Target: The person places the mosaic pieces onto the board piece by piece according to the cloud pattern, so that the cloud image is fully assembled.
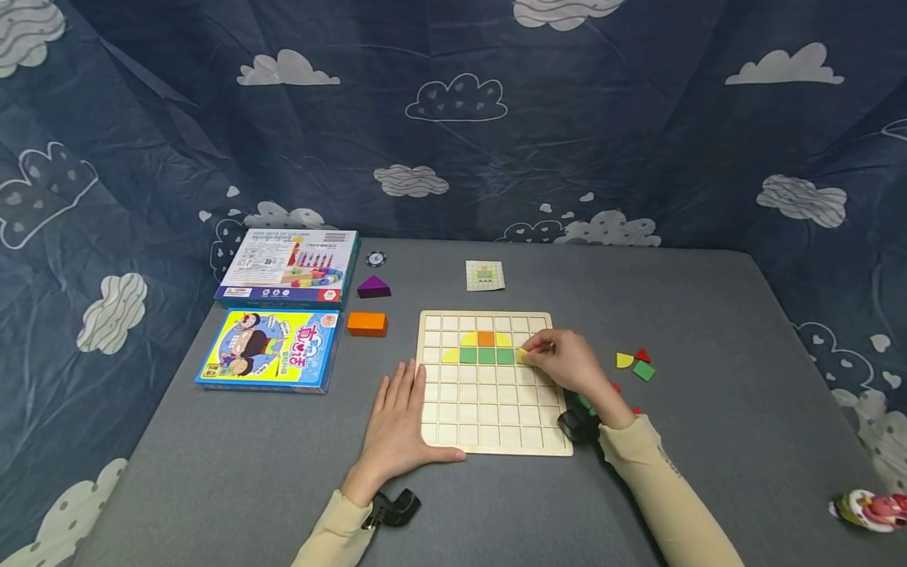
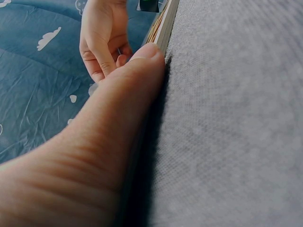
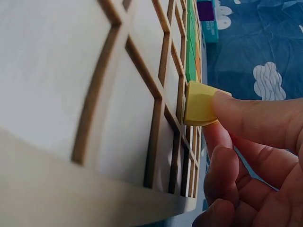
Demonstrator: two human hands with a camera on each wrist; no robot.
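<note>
Wooden grid board [image 1: 489,417] on the grey counter [image 1: 496,504], steadied by the flat, open left hand [image 1: 397,425] at its near-left edge. Right hand [image 1: 567,362], grip closed, pinching a yellow block [image 3: 200,104] at a cell just right of the green blocks [image 1: 486,356]. The block is judged light, rigid and smooth, best pinched by its side faces. Only the right wrist view shows the pinch; only the head view shows the loose pieces [image 1: 635,364] beyond the grip

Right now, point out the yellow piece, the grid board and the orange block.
yellow piece [image 3: 200,103], right wrist view, its flat front face
grid board [image 1: 489,413], head view, bare lower cells
orange block [image 1: 367,323], head view, its top face
</note>
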